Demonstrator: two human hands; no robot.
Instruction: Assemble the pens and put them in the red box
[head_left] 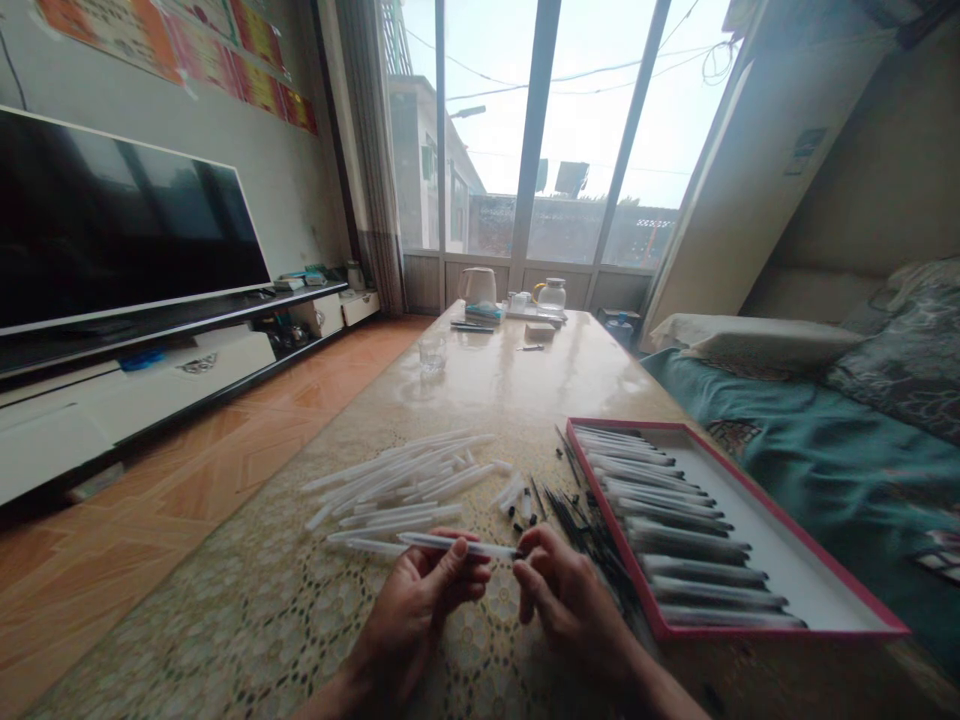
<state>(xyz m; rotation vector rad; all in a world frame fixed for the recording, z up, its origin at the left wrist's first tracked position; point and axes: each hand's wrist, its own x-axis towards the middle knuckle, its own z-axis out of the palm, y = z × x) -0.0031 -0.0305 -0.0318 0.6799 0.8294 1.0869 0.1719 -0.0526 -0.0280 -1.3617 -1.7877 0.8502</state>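
My left hand (431,590) pinches a translucent white pen (480,548) around its barrel, holding it level above the table. At the pen's right end, the fingers of my right hand (551,580) are closed about a small black part, mostly covered by the fingertips. A heap of white pen barrels (405,480) lies just beyond my left hand. Small white caps (511,490) and black plugs (517,520) are scattered past the pen. Dark thin refills (574,515) lie in a loose bunch beyond my right hand, against the tray.
A red-rimmed tray (840,590) on the right holds rows of pens with dark ends (697,540). Farther along the patterned table (300,620) stand a drinking glass (432,355), a glass kettle (551,293) and a small box (540,330). A teal-covered seat (750,400) runs along the right.
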